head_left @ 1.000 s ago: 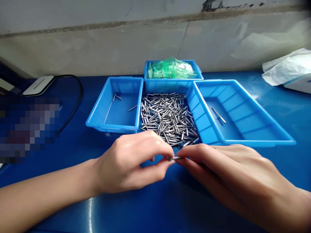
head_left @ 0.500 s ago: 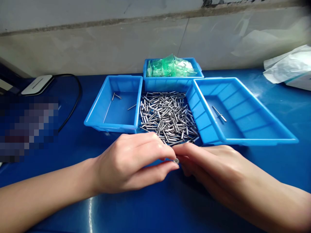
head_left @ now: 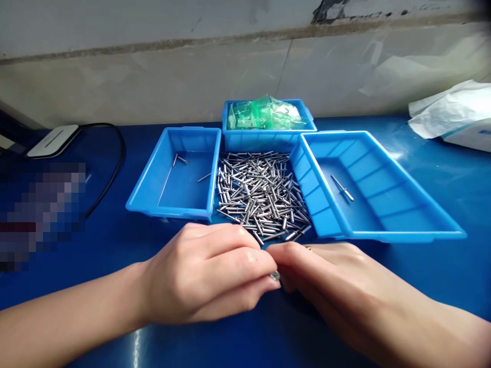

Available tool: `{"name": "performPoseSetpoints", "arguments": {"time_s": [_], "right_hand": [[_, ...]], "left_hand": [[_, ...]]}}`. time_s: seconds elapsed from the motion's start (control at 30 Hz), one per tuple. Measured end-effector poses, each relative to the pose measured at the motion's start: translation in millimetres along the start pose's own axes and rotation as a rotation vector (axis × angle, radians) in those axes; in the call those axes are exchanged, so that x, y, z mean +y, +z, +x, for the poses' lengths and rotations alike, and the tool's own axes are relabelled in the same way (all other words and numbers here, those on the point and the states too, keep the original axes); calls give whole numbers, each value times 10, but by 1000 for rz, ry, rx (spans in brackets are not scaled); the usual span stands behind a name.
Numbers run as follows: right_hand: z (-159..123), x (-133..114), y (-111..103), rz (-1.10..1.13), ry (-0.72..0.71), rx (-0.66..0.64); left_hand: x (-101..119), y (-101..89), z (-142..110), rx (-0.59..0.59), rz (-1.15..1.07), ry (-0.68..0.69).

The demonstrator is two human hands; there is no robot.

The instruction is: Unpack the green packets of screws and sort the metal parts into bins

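Observation:
My left hand pinches a screw between thumb and fingertips; only its round silvery head shows. Against those fingertips rests my right hand, its fingers bent and pressed together, their tips mostly hidden. What it holds, if anything, cannot be made out. Just beyond both hands lies a loose pile of screws and rivets on the blue table. A few thin metal pieces lie in the left blue bin, at least one a screw. One blind rivet lies in the right blue bin.
Behind the pile stands a third blue bin with green-tinted clear plastic bags. At the left are a white device and a black cable. White crumpled wrapping lies at the far right, near the wall.
The view has tilted slightly, so the bins and pile appear lower. My left fingers have closed further around the screw. Both hands stay together.

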State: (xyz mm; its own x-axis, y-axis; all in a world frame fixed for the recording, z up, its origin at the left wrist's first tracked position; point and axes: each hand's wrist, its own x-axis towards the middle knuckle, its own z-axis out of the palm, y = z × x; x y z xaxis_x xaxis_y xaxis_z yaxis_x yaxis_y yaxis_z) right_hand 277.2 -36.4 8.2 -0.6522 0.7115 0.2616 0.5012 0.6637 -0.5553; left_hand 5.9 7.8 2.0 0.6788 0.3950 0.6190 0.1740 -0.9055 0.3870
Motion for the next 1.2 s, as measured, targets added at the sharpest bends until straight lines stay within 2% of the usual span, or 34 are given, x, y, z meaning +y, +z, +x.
{"name": "performPoseSetpoints", "arguments": {"time_s": [0.1, 0.3, 0.47, 0.7, 0.93, 1.07, 1.2], "right_hand": [[-21, 20, 21, 24, -32, -3], [-31, 30, -15, 31, 4, -26], [-22, 40, 12, -26, -44, -9], [-11, 51, 12, -29, -60, 45], [-6, 54, 21, -6, -70, 70], [24, 24, -19, -48, -37, 68], [-95, 24, -3, -48, 22, 87]], "left_hand": [[14, 13, -12, -11, 9, 8], [75, 37, -33, -115, 146, 20], [37, 44, -14, -82, 138, -34], [48, -27, -12, -62, 174, -9], [94, -103, -26, -86, 87, -16], [110, -33, -18, -10, 180, -38], [99, 55, -22, -40, 207, -35]]}}
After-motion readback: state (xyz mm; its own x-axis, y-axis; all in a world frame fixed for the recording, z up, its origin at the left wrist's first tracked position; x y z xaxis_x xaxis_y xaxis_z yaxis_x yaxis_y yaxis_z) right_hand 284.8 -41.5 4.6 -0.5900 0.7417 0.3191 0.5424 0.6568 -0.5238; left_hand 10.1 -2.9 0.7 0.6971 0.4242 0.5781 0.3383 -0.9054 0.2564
